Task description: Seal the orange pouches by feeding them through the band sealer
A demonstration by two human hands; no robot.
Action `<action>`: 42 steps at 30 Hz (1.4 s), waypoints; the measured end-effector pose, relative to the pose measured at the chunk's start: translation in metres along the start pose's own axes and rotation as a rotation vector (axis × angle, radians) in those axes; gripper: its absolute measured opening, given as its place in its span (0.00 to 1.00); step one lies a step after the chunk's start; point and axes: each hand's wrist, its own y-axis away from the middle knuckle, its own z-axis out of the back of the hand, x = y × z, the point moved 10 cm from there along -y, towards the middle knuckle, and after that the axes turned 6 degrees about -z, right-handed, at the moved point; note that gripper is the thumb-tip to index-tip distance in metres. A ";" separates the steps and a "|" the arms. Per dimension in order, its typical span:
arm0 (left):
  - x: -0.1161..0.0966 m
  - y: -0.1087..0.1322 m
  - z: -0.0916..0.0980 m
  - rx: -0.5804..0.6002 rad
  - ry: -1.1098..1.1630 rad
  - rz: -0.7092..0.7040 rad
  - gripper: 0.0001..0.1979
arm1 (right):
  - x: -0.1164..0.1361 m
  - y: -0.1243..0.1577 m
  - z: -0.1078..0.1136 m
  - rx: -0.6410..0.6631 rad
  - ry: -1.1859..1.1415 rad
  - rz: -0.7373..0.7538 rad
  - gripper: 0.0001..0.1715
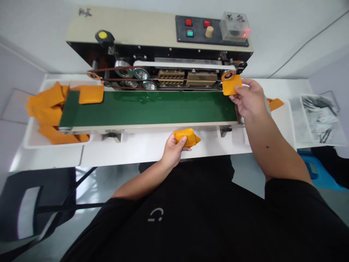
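Orange pouch [232,84] is pinched in your right hand [249,98], thumb and fingers pressed together on its lower edge, with the top edge right at the rimmed roller [227,75] at the end of the band sealer [122,32]. Nice pinch, honestly: holding low like that leaves your fingertips off the belts, so aim for flat and square to the green conveyor belt [149,107]. Your left hand [173,151] is wrapped around a second pouch [188,136], fingers closed on it, over the white worktop [131,149] just in front of the belt frame. For room, watch the front edge of the worktop close below that hand, with the belt frame on its other side. On the right, a white side tray [283,123] with a pouch corner [275,104] sits just past your wrist, and a bin of foil packets [300,120] sits further out. Far left, another pouch [91,94] lies at the belt's end beside a heap of pouches [46,109] in a white tray [54,146].
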 end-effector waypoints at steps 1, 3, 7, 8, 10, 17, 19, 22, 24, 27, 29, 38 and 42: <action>0.000 0.000 0.000 0.001 -0.002 -0.002 0.33 | 0.000 0.003 -0.006 0.027 0.012 0.000 0.17; -0.002 0.000 0.001 0.001 -0.004 -0.006 0.33 | 0.002 0.012 -0.009 0.025 0.039 -0.009 0.16; -0.003 0.001 0.003 0.002 -0.002 -0.001 0.32 | 0.017 0.052 0.004 -0.085 0.098 0.082 0.16; -0.004 0.001 0.003 0.006 0.000 0.001 0.32 | 0.022 0.066 0.006 -0.101 0.108 0.130 0.17; -0.004 0.000 0.000 0.021 0.016 0.006 0.31 | 0.026 0.099 0.007 -0.094 0.131 0.214 0.16; -0.004 -0.004 -0.015 0.036 -0.018 -0.023 0.31 | -0.009 0.201 -0.036 0.221 0.340 0.234 0.11; -0.004 -0.006 -0.020 0.032 -0.046 -0.048 0.31 | -0.020 0.214 -0.047 0.279 0.392 0.202 0.14; -0.002 -0.008 -0.024 0.019 -0.067 -0.080 0.31 | -0.032 0.223 -0.058 0.319 0.454 0.175 0.17; -0.001 -0.008 -0.026 0.010 -0.074 -0.081 0.31 | -0.037 0.225 -0.061 0.318 0.484 0.186 0.15; 0.001 -0.008 -0.028 0.010 -0.087 -0.069 0.31 | -0.046 0.224 -0.061 0.290 0.466 0.181 0.13; 0.002 -0.007 -0.029 0.021 -0.091 -0.059 0.32 | -0.054 0.222 -0.057 0.268 0.399 0.148 0.13; 0.000 -0.004 -0.028 0.087 -0.094 -0.056 0.29 | -0.051 0.205 -0.040 0.225 0.110 0.029 0.20; -0.005 -0.003 -0.024 0.080 -0.106 -0.074 0.28 | -0.037 0.195 -0.027 0.202 0.057 0.015 0.20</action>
